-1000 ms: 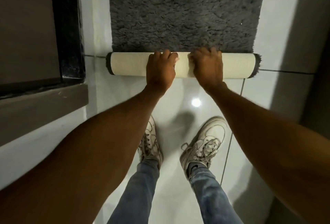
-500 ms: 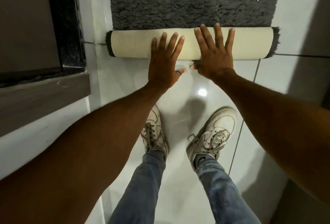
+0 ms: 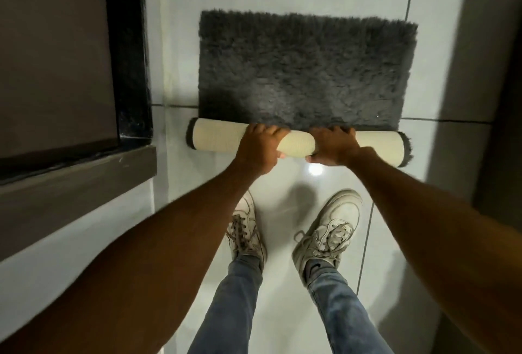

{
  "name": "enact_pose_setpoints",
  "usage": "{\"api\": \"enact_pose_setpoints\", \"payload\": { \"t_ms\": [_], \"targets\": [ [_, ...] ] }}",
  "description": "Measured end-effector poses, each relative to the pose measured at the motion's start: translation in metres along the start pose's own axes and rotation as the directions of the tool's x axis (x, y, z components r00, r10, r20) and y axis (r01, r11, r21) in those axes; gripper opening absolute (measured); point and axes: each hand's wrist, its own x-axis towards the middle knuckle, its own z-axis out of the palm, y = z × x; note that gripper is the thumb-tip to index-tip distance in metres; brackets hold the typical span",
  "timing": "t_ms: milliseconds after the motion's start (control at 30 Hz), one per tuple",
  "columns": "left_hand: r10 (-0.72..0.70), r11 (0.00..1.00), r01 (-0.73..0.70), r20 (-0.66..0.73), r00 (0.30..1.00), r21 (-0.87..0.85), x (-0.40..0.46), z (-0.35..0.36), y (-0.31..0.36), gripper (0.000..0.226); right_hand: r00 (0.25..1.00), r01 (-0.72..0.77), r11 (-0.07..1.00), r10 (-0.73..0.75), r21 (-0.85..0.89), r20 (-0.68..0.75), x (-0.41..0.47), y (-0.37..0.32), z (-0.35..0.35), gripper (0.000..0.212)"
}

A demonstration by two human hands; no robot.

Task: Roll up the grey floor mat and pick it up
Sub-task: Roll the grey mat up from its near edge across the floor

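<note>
The grey floor mat (image 3: 305, 68) lies shaggy side up on white floor tiles, its far edge in view. Its near end is wound into a roll (image 3: 217, 139) that shows the cream woven backing, with grey fringe at both ends. My left hand (image 3: 258, 147) curls over the roll left of its middle, fingers over the top and thumb underneath. My right hand (image 3: 333, 144) grips the roll just right of the middle in the same way. A short stretch of cream backing shows between the two hands.
A dark door frame (image 3: 127, 51) and a brown step (image 3: 76, 192) stand at the left, close to the roll's left end. My two white sneakers (image 3: 330, 223) and jeans are just below the roll. A shadowed wall (image 3: 497, 99) runs along the right.
Half a second ago both hands lay flat with fingers spread on the roll; now they are curled around it. The camera has tilted, so the mat's far edge is now visible.
</note>
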Motion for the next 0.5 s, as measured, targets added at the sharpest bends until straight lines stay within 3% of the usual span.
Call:
{"api": "enact_pose_setpoints", "payload": {
  "t_ms": [67,100,133,200,267,300,333,433,500],
  "targets": [
    [0.006,0.999,0.003,0.191,0.982,-0.046,0.023,-0.022,-0.011,0.072,0.993,0.041,0.998,-0.047,0.057,0.107,0.01,0.004,-0.029,0.078],
    [-0.017,0.997,0.036,0.255,0.967,-0.07,0.037,-0.032,-0.015,0.074,0.996,0.053,0.993,-0.06,0.109,0.063,0.016,0.007,-0.041,0.076],
    [-0.039,0.996,0.055,0.232,0.972,-0.064,0.047,-0.04,-0.018,0.072,0.997,0.053,0.986,-0.045,0.157,-0.056,0.019,0.011,-0.049,0.072],
    [-0.05,0.999,0.051,-0.054,0.997,0.012,0.059,-0.043,-0.02,0.05,0.909,0.054,0.974,0.044,0.221,-0.414,0.018,0.017,-0.046,0.043],
    [-0.081,0.996,0.091,-0.295,0.952,0.017,0.054,-0.031,-0.015,0.038,0.76,0.09,0.98,0.048,0.178,-0.649,0.015,0.02,-0.025,0.019],
    [-0.094,0.995,0.101,-0.343,0.935,0.005,0.047,-0.022,-0.011,0.039,0.733,0.106,0.984,0.021,0.145,-0.68,0.016,0.02,-0.014,0.024],
    [-0.101,0.994,0.109,-0.348,0.932,0.001,0.042,-0.012,-0.007,0.042,0.753,0.116,0.987,-0.016,0.108,-0.658,0.015,0.02,-0.005,0.034],
    [-0.08,0.989,0.105,-0.221,0.972,0.107,0.028,0.011,-0.002,0.089,0.877,0.088,0.988,-0.136,-0.124,-0.462,0.017,0.029,0.009,0.103],
    [-0.045,0.983,0.076,-0.179,0.983,0.166,0.031,0.014,-0.005,0.117,0.913,0.06,0.972,-0.145,-0.226,-0.38,0.024,0.034,0.007,0.136]
  ]
}}
